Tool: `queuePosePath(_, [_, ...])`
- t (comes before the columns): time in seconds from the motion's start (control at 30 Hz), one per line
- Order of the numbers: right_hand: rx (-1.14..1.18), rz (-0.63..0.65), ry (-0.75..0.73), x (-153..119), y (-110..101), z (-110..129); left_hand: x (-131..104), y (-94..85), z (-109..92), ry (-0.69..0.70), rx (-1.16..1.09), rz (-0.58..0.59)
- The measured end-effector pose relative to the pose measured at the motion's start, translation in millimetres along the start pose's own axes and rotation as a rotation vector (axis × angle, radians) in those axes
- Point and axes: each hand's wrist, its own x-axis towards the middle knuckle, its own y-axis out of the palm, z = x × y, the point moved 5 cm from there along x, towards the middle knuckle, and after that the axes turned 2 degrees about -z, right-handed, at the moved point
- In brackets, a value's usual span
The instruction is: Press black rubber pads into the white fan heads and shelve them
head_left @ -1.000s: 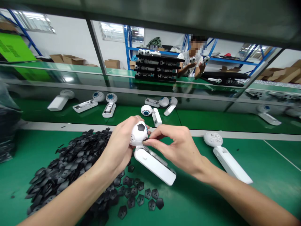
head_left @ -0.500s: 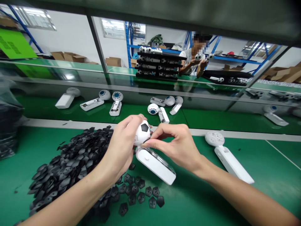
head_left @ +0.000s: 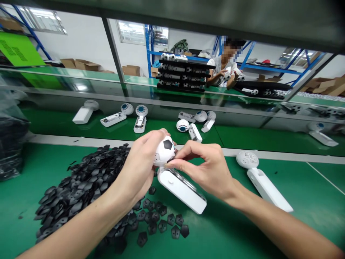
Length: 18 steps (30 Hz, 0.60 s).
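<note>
My left hand [head_left: 145, 154] is wrapped round the white soccer-ball-shaped head of a handheld device [head_left: 165, 150], which shows a black pentagon on its face. The device's white handle [head_left: 183, 190] slants down to the right, over the green table. My right hand [head_left: 201, 162] pinches thumb and forefinger at the ball's lower right edge, on a small black piece [head_left: 170, 161] that is mostly hidden. Left of and below the hands, a large heap of black pentagon pieces [head_left: 88, 183] covers the table [head_left: 229, 233], with several loose ones [head_left: 162, 226] scattered nearer.
Another white device [head_left: 266, 189] lies on the right of the table. Beyond the pale ledge [head_left: 226, 151], several devices [head_left: 140, 120] rest on a green belt. A clear bag of dark pieces [head_left: 12, 144] stands at left. Across the line, a person [head_left: 225, 66] works beside stacked black trays [head_left: 183, 73].
The devices on the belt have shifted right. Both my hands keep their grip, and the held device has moved slightly right. The person opposite has lowered and turned the white balls in their hands.
</note>
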Motion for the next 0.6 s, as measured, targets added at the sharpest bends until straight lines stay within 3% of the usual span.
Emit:
queuePosePath(0.27, [-0.071, -0.039, -0.119, -0.1, -2.2, 10.7, -2.7, 1.0, -3.0, 0.016, -0.024, -0.003])
queuePosePath(0.47, [-0.025, -0.032, -0.037, -2.2, -0.7, 12.4, -7.3, 1.5, -4.5, 0.044, 0.014, -0.061])
queuePosePath(0.6, [0.085, -0.020, 0.128, -2.1, 0.1, 5.9, -9.5, -1.5, -5.6, 0.071, 0.065, -0.097])
